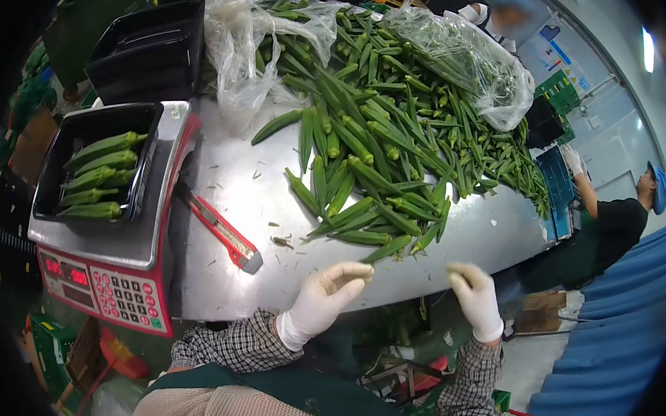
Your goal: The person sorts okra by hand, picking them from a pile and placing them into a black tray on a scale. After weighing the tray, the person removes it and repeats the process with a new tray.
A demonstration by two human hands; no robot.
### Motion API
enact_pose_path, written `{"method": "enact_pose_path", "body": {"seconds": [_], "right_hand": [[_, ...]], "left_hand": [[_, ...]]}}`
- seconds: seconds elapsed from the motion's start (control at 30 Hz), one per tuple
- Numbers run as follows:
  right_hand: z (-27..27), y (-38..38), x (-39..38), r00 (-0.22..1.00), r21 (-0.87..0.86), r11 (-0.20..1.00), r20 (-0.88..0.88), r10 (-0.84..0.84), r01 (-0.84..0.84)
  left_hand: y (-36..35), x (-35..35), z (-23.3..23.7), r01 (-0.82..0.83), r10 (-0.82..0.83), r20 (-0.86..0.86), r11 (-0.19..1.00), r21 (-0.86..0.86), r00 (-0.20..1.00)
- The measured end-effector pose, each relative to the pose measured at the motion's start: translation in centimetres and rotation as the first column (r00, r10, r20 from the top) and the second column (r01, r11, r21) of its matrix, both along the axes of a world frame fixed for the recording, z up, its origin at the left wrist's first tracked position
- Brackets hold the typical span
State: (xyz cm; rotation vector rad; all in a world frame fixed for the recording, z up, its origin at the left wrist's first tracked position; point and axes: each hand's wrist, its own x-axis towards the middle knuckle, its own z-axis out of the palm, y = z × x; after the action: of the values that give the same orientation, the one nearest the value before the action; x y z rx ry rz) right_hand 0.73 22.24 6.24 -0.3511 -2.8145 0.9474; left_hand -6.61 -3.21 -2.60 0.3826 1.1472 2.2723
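Note:
My left hand (324,300), in a white glove, hovers at the front edge of the metal table with its fingers loosely bent and the thumb a little apart. Nothing shows in it. To the right, my right hand (475,297) is also gloved, its slightly blurred fingers bent apart and holding nothing visible. Just beyond both hands spreads a large heap of green okra (375,149). On the left, a black tray (148,169) with several okra laid in a row rests on a red and silver digital scale (118,283).
A red box cutter (225,232) lies between scale and okra. Black trays (148,56) are stacked behind the scale. Clear plastic bags (465,62) drape over the heap. A co-worker in a blue cap (657,187) stands at right, a gloved hand near a blue crate (556,185); another person is at the back.

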Motion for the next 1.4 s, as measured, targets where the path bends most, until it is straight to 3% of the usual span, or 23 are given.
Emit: {"method": "enact_pose_path", "body": {"seconds": [0.13, 0.2, 0.3, 0.4, 0.5, 0.57, 0.6, 0.83, 0.93, 0.97, 1.03, 1.1, 1.17, 1.23, 1.3, 1.4], "right_hand": [[-2.4, 1.7, -10.9, 0.929, 0.185, 0.982, -0.357, 0.098, -0.033], [-4.0, 3.0, -16.7, 0.843, 0.425, 0.904, -0.498, 0.201, 0.035], [-6.6, 4.5, -22.1, 0.946, -0.074, 0.994, -0.309, -0.102, 0.083], [-5.2, 4.7, -21.9, 0.924, -0.06, 0.992, -0.36, -0.127, 0.113], [-1.9, 3.7, -18.7, 0.809, -0.163, 0.983, -0.566, -0.16, 0.081], [0.8, 2.4, -14.9, 0.814, -0.368, 0.925, -0.506, -0.285, 0.095], [1.2, 2.8, -13.4, 0.796, -0.307, 0.946, -0.546, -0.262, 0.101], [3.2, 1.9, -3.8, 0.774, -0.514, 0.858, -0.534, -0.341, 0.023], [4.7, 1.2, -0.5, 0.814, -0.476, 0.874, -0.466, -0.347, 0.1], [5.4, 1.2, 0.8, 0.863, -0.376, 0.917, -0.41, -0.295, 0.135], [6.1, 2.4, 3.9, 0.964, -0.359, 0.927, -0.186, -0.19, 0.113], [6.2, 3.1, 5.4, 0.988, -0.24, 0.959, 0.071, -0.137, 0.15], [4.1, 4.0, 5.6, 0.982, 0.151, 0.98, 0.119, -0.147, 0.129], [3.0, 3.3, 3.4, 0.993, 0.183, 0.977, 0.013, -0.115, 0.111], [2.5, 0.9, -0.1, 0.992, 0.075, 0.996, -0.126, -0.03, 0.04], [0.8, -0.7, -7.0, 0.947, 0.223, 0.972, -0.289, 0.141, -0.077]], "left_hand": [[-0.4, 0.0, -0.9, -0.009, 0.012, -0.036, 0.998, 0.058, 0.999], [-0.4, -0.1, -1.1, -0.005, 0.007, -0.013, 0.995, 0.098, 1.0], [-0.5, 0.0, -1.1, -0.004, 0.004, 0.003, 0.991, 0.137, 1.0], [-0.5, -0.1, -1.0, 0.0, 0.003, -0.027, 0.992, 0.123, 1.0], [-0.6, 0.0, -1.1, -0.004, 0.01, -0.056, 0.995, 0.101, 0.998], [-0.4, 0.1, -1.2, -0.001, 0.006, -0.043, 0.993, 0.117, 0.999], [-0.4, 0.0, -1.2, -0.002, 0.011, -0.083, 0.994, 0.109, 0.997], [-0.4, 0.2, -1.3, -0.023, 0.022, 0.006, 0.991, 0.131, 1.0], [-0.2, 0.1, -1.6, -0.018, 0.017, 0.011, 0.99, 0.142, 1.0], [-0.4, 0.2, -1.6, -0.031, 0.028, 0.022, 0.989, 0.146, 0.999], [-0.5, 0.3, -1.5, -0.029, 0.027, 0.017, 0.99, 0.136, 0.999], [-0.5, 0.2, -1.4, -0.022, 0.021, 0.013, 0.991, 0.135, 1.0], [-0.5, 0.2, -1.3, 0.008, -0.009, 0.009, 0.992, 0.126, 1.0], [-0.5, 0.2, -1.3, 0.029, -0.029, 0.004, 0.991, 0.127, 1.0], [-0.6, 0.1, -1.4, 0.041, -0.041, -0.001, 0.991, 0.126, 0.999], [-0.6, 0.0, -1.4, 0.047, -0.044, -0.023, 0.991, 0.126, 0.999]]}}
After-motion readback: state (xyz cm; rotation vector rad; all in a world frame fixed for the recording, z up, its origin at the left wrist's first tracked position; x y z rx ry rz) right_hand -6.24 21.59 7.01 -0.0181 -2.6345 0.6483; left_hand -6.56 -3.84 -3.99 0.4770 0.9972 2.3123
